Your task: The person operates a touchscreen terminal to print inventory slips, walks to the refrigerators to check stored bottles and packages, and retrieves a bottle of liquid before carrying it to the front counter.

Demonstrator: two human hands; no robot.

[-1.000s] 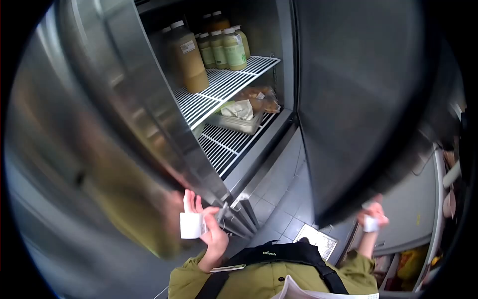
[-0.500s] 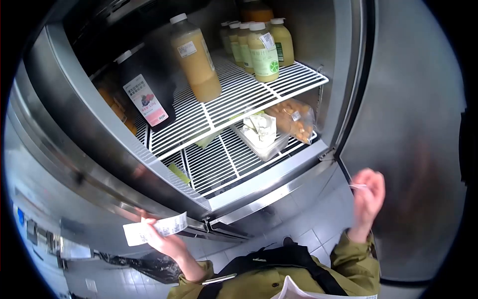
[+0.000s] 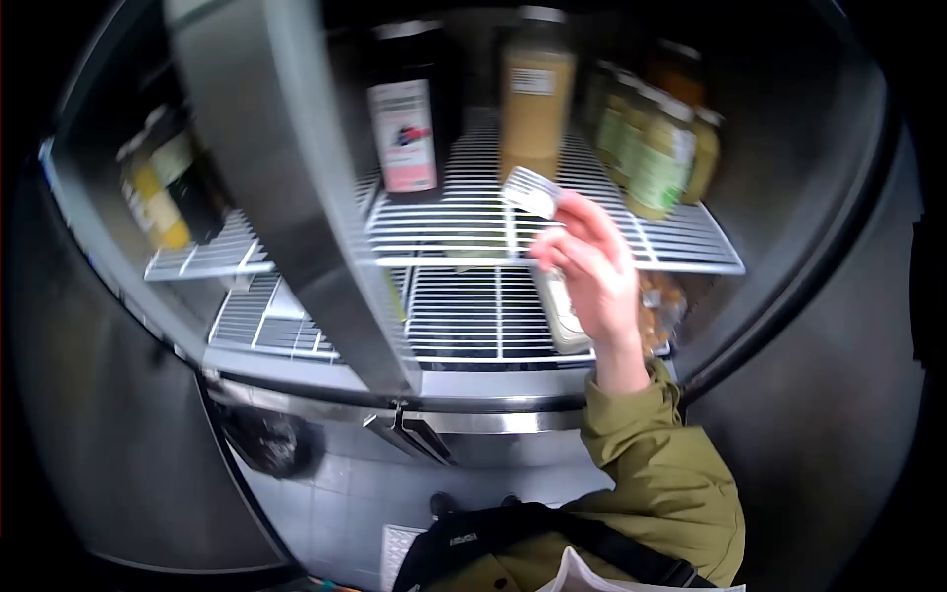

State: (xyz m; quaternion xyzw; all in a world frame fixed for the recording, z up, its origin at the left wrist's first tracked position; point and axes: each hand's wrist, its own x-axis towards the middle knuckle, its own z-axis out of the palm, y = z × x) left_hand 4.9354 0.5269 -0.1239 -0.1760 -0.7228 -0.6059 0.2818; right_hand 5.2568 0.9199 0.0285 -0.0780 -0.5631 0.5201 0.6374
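Note:
My right hand is raised in front of the upper wire shelf, with its fingertips closed on a small white printed label. Just behind the label stands a tall bottle of tan liquid with a white cap and a sticker of its own. To its left is a large dark bottle with a white and pink label. On the right side of the shelf, several pale green bottles are grouped together. My left hand is out of view.
A steel post divides the fridge. Yellow and dark bottles stand in the left section. Below are a plastic tub and a bag of brown pieces. Open doors flank me, the left one and the right one.
My right hand has moved up and left toward the tan bottle. The left door is now open. The left hand with its label strip has left the view, which has turned left.

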